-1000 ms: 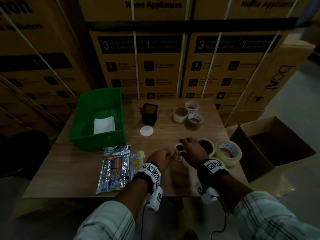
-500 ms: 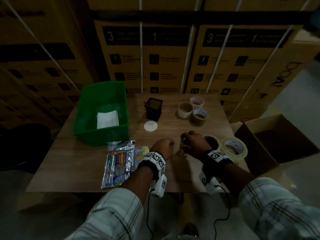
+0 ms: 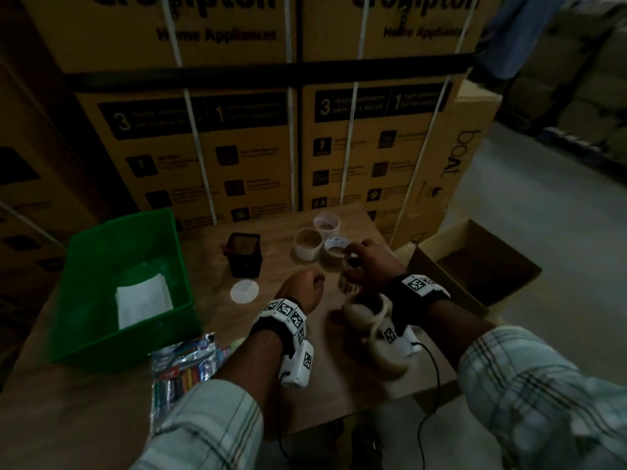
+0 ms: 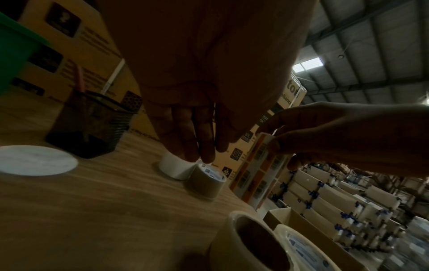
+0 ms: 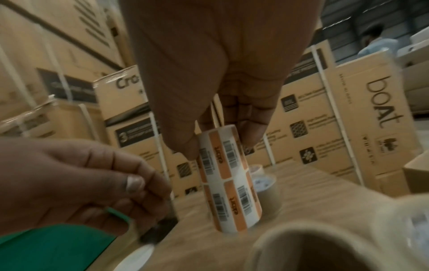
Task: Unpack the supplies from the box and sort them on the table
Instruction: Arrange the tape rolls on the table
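A stack of two label rolls with orange and white barcode stickers stands upright, slightly tilted. My right hand pinches its top roll between thumb and fingers. In the head view the stack hangs under my right hand, close to three small tape rolls. Whether its base touches the wooden table is unclear. Just left of it, my left hand is curled and holds nothing. The left wrist view shows the stack past my left hand's fingers.
Two larger tape rolls lie under my right wrist. A black mesh pen holder and a white disc sit mid-table. At the left are a green bin holding white paper and pen packs. An open cardboard box stands at the right.
My left hand has let go of the label rolls and drawn back. My right hand has carried the stack farther away, toward the small tape rolls.
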